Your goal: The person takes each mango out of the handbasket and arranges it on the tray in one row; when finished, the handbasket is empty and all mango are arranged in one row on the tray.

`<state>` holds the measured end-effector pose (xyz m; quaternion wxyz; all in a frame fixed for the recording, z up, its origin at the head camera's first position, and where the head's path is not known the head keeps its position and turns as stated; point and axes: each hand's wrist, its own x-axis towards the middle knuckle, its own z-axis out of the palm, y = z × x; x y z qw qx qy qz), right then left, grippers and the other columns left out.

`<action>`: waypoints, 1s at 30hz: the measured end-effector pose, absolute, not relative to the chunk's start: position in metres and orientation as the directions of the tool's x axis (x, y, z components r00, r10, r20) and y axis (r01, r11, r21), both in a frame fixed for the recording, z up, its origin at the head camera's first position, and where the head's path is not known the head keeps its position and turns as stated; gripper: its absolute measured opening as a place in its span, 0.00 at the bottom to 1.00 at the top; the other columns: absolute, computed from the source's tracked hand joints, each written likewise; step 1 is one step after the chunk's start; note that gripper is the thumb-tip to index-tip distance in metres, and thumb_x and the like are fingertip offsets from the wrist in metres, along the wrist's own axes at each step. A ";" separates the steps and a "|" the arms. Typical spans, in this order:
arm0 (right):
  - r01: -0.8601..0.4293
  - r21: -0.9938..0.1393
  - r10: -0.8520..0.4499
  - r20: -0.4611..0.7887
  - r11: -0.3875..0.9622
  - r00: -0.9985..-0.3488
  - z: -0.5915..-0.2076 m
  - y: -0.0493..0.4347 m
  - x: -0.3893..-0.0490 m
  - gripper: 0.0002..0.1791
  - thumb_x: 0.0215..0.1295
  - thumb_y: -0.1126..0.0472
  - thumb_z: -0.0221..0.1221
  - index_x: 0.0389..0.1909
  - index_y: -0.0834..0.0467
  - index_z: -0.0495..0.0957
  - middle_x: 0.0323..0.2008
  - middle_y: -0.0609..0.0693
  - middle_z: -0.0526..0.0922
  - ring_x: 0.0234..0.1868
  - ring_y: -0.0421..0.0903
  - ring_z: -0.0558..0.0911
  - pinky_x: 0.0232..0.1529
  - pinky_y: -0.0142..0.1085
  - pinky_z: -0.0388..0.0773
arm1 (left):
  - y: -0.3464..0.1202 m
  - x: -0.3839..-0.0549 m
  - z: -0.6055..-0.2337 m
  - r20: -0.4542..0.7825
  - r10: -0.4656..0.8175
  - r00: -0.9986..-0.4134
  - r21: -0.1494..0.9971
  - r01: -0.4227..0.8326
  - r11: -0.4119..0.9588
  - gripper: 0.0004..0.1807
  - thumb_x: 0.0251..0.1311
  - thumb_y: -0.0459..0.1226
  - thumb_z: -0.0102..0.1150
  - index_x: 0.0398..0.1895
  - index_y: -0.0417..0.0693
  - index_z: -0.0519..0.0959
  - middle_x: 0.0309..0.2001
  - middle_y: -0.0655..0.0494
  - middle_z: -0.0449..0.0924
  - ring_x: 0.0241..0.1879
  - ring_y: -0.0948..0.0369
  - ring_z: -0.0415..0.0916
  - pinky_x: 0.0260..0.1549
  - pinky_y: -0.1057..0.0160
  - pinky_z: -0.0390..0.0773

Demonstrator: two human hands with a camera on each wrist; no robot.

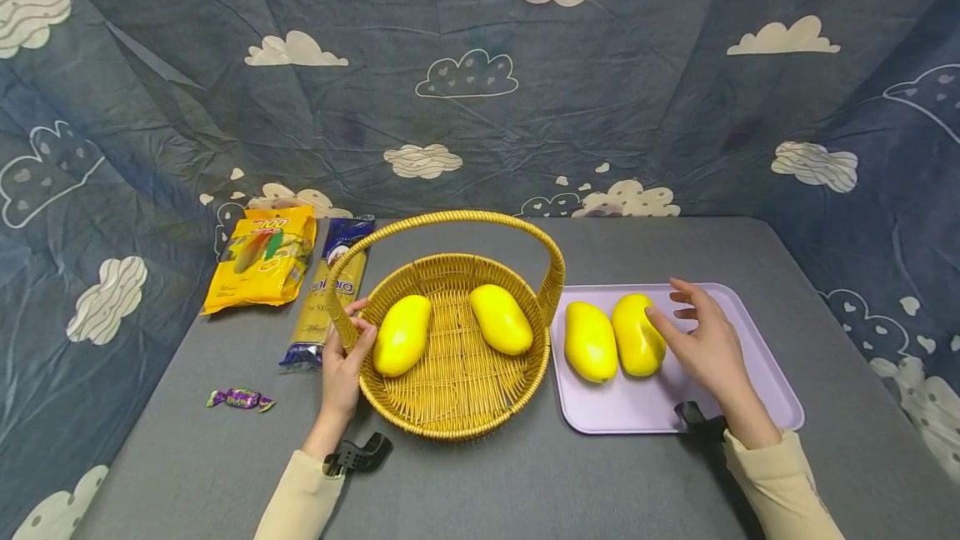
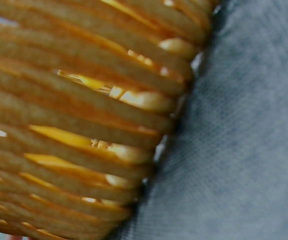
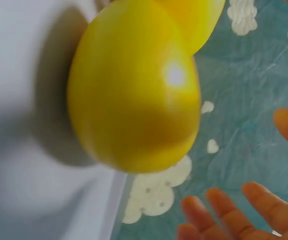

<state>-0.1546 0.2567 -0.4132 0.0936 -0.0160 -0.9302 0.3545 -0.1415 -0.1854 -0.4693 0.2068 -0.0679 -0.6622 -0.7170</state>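
My left hand (image 1: 343, 369) grips the left side of a round wicker basket (image 1: 450, 427) where its tall handle meets the rim. Inside the basket lie two yellow mangoes, one mango (image 1: 402, 336) at the left wall and another mango (image 1: 502, 320) at the right. Two more sit side by side on a lilac tray (image 1: 750, 373): a left mango (image 1: 591, 342) and a right mango (image 1: 637, 336). Just right of that last mango, my right hand (image 1: 708, 344) hovers over the tray with thumb and fingers spread, holding nothing. The right wrist view shows the mango (image 3: 133, 95) apart from the fingertips (image 3: 194, 207).
Left of the basket lie a blue-and-gold pasta packet (image 1: 315, 315) and a yellow snack bag (image 1: 262, 261). A purple wrapped candy (image 1: 241, 399) rests nearer the front left. Dark cloud-patterned cloth (image 1: 465, 15) hangs behind and at both sides of the grey table (image 1: 510, 490).
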 end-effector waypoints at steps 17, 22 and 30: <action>-0.615 -0.546 -0.175 0.650 0.569 -0.740 -0.387 0.207 -0.135 0.29 0.49 0.73 0.66 0.56 0.59 0.76 0.46 0.51 0.80 0.42 0.48 0.76 0.40 0.32 0.69 | -0.182 -0.137 -0.458 0.335 -0.198 -0.921 0.935 0.351 -0.053 0.15 0.65 0.21 0.46 0.53 0.18 0.66 0.56 0.27 0.63 0.57 0.47 0.58 0.56 0.68 0.59; -0.708 -0.503 -0.302 0.664 0.496 -0.684 -0.379 0.186 -0.134 0.26 0.50 0.69 0.66 0.54 0.60 0.77 0.47 0.50 0.79 0.43 0.49 0.77 0.42 0.32 0.70 | -0.179 -0.133 -0.450 0.341 -0.199 -0.919 0.933 0.357 -0.051 0.15 0.65 0.21 0.45 0.52 0.16 0.64 0.55 0.24 0.61 0.55 0.44 0.57 0.55 0.68 0.60; -0.790 -0.481 -0.453 0.648 0.380 -0.612 -0.372 0.151 -0.135 0.22 0.57 0.62 0.65 0.54 0.59 0.76 0.47 0.48 0.79 0.42 0.44 0.76 0.40 0.30 0.72 | -0.185 -0.140 -0.468 0.356 -0.204 -0.912 0.926 0.374 -0.054 0.16 0.66 0.24 0.48 0.55 0.23 0.67 0.55 0.31 0.66 0.55 0.51 0.60 0.55 0.67 0.60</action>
